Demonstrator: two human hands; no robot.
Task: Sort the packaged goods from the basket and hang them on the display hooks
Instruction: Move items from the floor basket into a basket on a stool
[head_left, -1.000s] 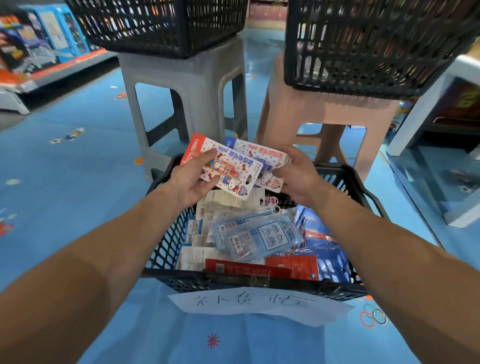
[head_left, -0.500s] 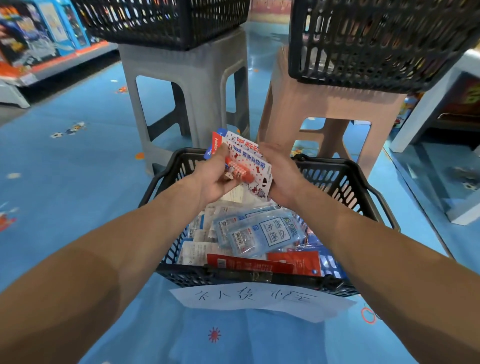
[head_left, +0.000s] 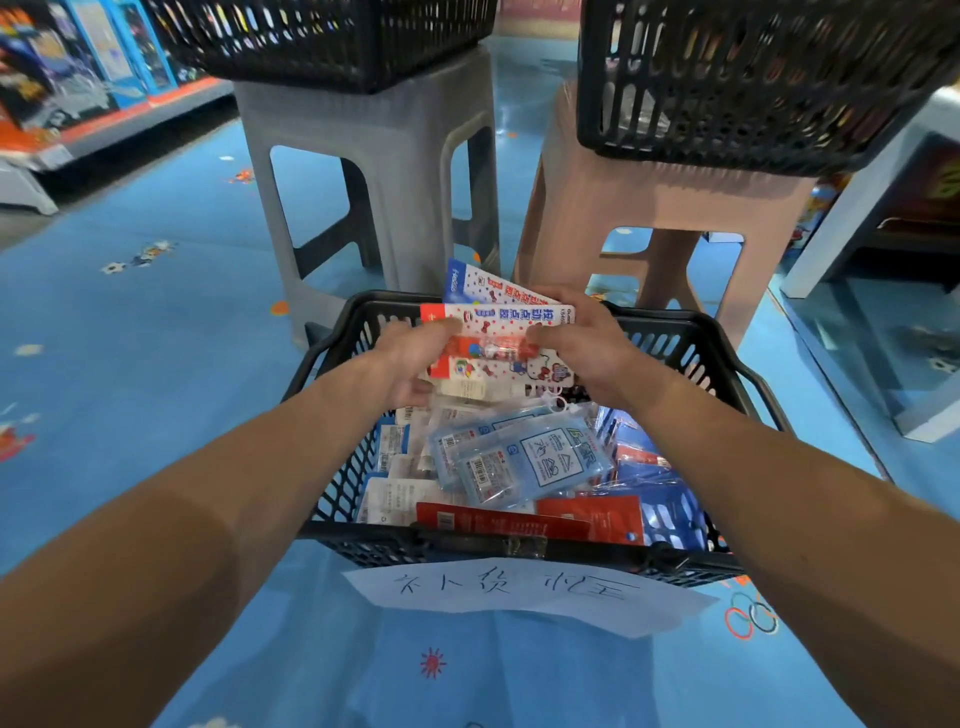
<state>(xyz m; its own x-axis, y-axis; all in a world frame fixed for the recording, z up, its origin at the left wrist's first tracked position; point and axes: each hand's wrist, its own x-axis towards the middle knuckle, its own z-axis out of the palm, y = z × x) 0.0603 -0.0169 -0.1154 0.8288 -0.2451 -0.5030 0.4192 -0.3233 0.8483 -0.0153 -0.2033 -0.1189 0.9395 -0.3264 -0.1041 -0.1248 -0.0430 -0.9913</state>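
A black plastic basket (head_left: 332, 358) stands on the blue floor, filled with packaged goods: clear blue card sleeves (head_left: 519, 457), red packs (head_left: 587, 517) and white packs (head_left: 400, 493). Over its far end I hold two polka-dot carded packs, one red-edged (head_left: 498, 340) in front and one blue-edged (head_left: 483, 288) behind. My left hand (head_left: 415, 358) grips their left side with thumb on top. My right hand (head_left: 582, 343) grips their right side.
A handwritten paper label (head_left: 519, 592) hangs on the basket's near rim. Beyond stand a grey stool (head_left: 384, 171) and a pink stool (head_left: 660, 208), each bearing a black basket (head_left: 727, 78). Shelving (head_left: 78, 78) runs at far left; a white fixture (head_left: 883, 208) is at right.
Both hands have turned the two packs from a tilted fan to lie flat and stacked, lengthwise left to right, slightly lower over the basket.
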